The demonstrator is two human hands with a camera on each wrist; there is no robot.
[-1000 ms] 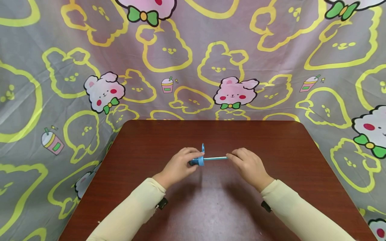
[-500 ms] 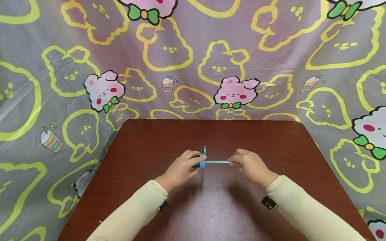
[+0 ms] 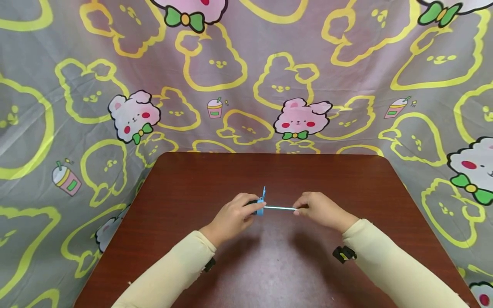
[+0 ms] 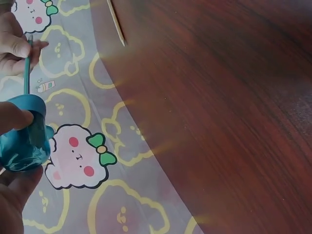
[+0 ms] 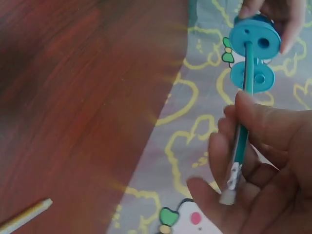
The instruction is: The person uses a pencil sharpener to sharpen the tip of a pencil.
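My left hand [image 3: 233,214] grips a blue pencil sharpener [image 3: 260,207] with a see-through body [image 4: 29,151], thumb and fingers on opposite sides. Its round lid [image 5: 252,76] hangs flipped open, beside a blue face [image 5: 254,38] with a large hole and smaller ones. A teal pencil [image 3: 280,208] has its far end in one of the smaller holes; that tip is hidden. My right hand [image 3: 321,209] pinches the pencil towards its other end, where a white eraser [image 5: 227,197] shows near the palm. Both hands are above the table.
Beneath the hands is a dark reddish-brown table [image 3: 215,171]. A patterned grey cloth [image 3: 246,85] surrounds its back and sides. One thin pale stick [image 4: 116,22] shows in the left wrist view, and a pale stick [image 5: 24,217] at the right wrist view's lower left.
Both hands have drifted slightly right with the sharpener and pencil. My right wrist has turned, and its fingers lie differently around the pencil. The pencil still sits in the sharpener.
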